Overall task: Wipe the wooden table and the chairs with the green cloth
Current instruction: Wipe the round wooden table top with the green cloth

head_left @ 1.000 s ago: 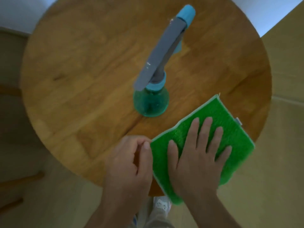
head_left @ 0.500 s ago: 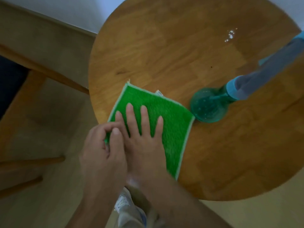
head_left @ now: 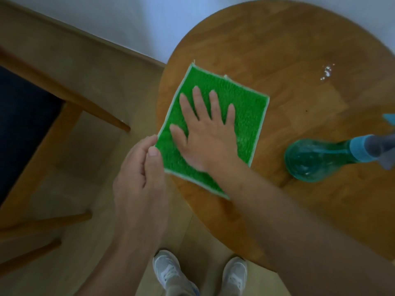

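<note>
Right hand (head_left: 208, 133) flat, fingers spread, pressing green cloth (head_left: 245, 107) onto wooden table (head_left: 277, 50) at its 9 o'clock edge for wipe pressure. Chair (head_left: 70, 99) untouched, I judge. Left hand (head_left: 142, 174) loosely curled, fingertips touching the cloth corner, likely steadying it. Spray bottle (head_left: 314, 161) at 3 o'clock.

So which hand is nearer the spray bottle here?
Right. The right hand lies flat on the green cloth, with the spray bottle further to its right. The left hand is off the table's left edge, at the cloth's corner.
</note>
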`<action>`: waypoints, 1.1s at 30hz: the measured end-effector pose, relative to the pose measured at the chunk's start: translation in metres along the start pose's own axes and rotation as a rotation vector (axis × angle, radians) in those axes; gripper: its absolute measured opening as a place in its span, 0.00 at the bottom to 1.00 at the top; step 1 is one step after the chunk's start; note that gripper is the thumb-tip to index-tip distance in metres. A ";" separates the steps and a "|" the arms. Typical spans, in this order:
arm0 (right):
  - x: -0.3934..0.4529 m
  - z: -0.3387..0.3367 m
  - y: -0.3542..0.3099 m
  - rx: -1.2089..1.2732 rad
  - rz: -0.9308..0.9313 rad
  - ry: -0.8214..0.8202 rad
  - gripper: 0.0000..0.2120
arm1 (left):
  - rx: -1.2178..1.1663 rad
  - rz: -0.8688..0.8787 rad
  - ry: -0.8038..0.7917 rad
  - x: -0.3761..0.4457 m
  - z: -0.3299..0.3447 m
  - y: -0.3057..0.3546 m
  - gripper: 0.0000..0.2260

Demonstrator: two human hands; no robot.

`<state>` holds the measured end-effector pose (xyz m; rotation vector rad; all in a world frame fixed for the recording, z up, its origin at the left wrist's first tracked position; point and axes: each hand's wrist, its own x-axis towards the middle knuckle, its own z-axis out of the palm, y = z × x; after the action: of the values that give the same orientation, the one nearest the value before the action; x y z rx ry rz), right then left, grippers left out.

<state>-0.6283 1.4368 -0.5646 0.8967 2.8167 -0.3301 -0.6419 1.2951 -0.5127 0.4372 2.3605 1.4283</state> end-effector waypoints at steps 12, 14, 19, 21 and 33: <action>-0.040 0.016 -0.016 0.041 -0.234 -0.084 0.37 | 0.002 0.052 -0.084 0.047 0.027 0.003 0.18; -0.018 0.009 -0.011 0.014 -0.217 -0.086 0.36 | -0.036 0.006 -0.109 0.058 0.028 0.012 0.11; 0.018 -0.004 0.001 0.065 -0.196 -0.017 0.30 | -0.130 -0.050 -0.186 0.092 0.040 0.030 0.14; 0.013 -0.005 0.006 0.240 -0.166 0.050 0.27 | -0.091 -0.060 -0.231 0.094 0.045 0.027 0.14; -0.060 0.003 0.049 0.579 0.156 0.337 0.24 | 1.000 0.349 -0.375 0.095 0.092 -0.001 0.31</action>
<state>-0.5510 1.4422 -0.5616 1.3867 2.9609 -1.1034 -0.6856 1.4077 -0.5663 1.2722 2.5649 0.0958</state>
